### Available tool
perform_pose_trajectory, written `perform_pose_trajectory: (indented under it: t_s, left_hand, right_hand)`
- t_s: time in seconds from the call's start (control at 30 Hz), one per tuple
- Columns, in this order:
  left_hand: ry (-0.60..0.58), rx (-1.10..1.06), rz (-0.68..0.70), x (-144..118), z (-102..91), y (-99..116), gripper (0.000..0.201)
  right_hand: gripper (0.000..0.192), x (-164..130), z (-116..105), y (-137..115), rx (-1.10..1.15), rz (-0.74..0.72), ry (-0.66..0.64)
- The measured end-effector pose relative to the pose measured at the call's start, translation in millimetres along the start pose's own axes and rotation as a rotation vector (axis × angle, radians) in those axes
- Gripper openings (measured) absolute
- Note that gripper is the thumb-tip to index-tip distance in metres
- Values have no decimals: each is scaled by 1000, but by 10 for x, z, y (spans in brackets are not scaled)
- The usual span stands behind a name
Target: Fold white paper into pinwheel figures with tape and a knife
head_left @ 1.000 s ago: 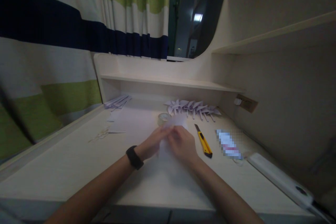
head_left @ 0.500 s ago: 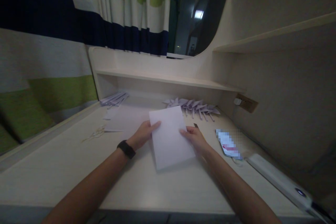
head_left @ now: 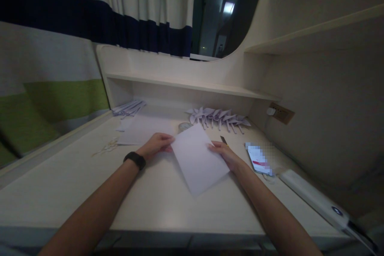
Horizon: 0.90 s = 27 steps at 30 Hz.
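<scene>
Holding a sheet of paper (head_left: 198, 159) between both hands — left hand (head_left: 156, 146) pinching the left edge near the top corner, fingers curled loosely, right hand (head_left: 225, 155) gripping the right edge with fingers half closed and the thumb out of sight under the sheet. Lying tilted, nearly flat, just above the desk (head_left: 75, 192), far corner pointing toward the back shelf.

Looking very light and thin, likely limp when held by one side only; probably bending and creasing easily, tearing if pulled hard. Best taking hold at opposite edges or corners, lightly, as now. Smooth surface, perhaps sliding on the desk top.

Sitting behind the sheet and half covered by it — a roll of tape (head_left: 183, 127). Showing only the tip of a utility knife (head_left: 223, 140) beside the right hand, the rest covered. Resting farther back, a row of folded paper shapes (head_left: 217, 117); exact form hard to make out in the dim light. Lying left of the hands, more loose sheets (head_left: 141, 132) and faint scissors (head_left: 105, 148), barely readable. Blurred out at right, a phone (head_left: 258, 159). Cut off at the bottom corner, a white power strip (head_left: 312, 198).
</scene>
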<state>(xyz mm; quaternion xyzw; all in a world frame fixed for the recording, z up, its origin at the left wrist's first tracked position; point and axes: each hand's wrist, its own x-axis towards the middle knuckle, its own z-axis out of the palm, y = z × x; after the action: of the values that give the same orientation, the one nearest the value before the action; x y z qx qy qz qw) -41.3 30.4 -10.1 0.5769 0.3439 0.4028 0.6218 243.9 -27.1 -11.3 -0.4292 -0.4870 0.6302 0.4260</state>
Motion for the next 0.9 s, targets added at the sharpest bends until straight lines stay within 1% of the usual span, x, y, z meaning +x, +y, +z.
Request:
perform_pose_trajectory:
  t_s: [0.1, 0.2, 0.27, 0.33, 0.4, 0.5, 0.6, 0.77, 0.83, 0.9]
  left_hand:
    - [0, -47, -19, -46, 47, 37, 20]
    - [-15, -68, -35, -100, 78, 77, 20]
    - [-12, -50, -22, -124, 79, 98, 21]
    - [-11, -12, -8, -129, 58, 112, 23]
    - [-40, 29, -12, -111, 19, 115, 25]
    - [-84, 39, -39, -61, -43, 92, 28]
    - [-42, -38, -37, -22, -78, 47, 34]
    - [4, -107, -34, -6, -76, 3, 41]
    - [43, -122, -13, -4, -55, 12, 42]
    - [95, -154, 23, -1, -21, 32, 41]
  right_hand:
    - [42, -51, 28, -32, 21, 9, -61]
    - [41, -53, 27, -41, 6, 16, -52]
    - [42, -40, 7, -54, -28, 13, -48]
    - [43, -32, -13, -78, -80, 15, -44]
    - [43, -39, -16, -108, -109, 8, -32]
    - [47, -61, 7, -137, -77, -28, -15]
    - [51, -65, 16, -135, -44, -23, 18]
    - [43, -28, -29, -99, -88, 11, 44]
    - [42, -12, -13, -87, -111, -10, 69]
    - [40, -1, 48, -72, -115, -82, 119]
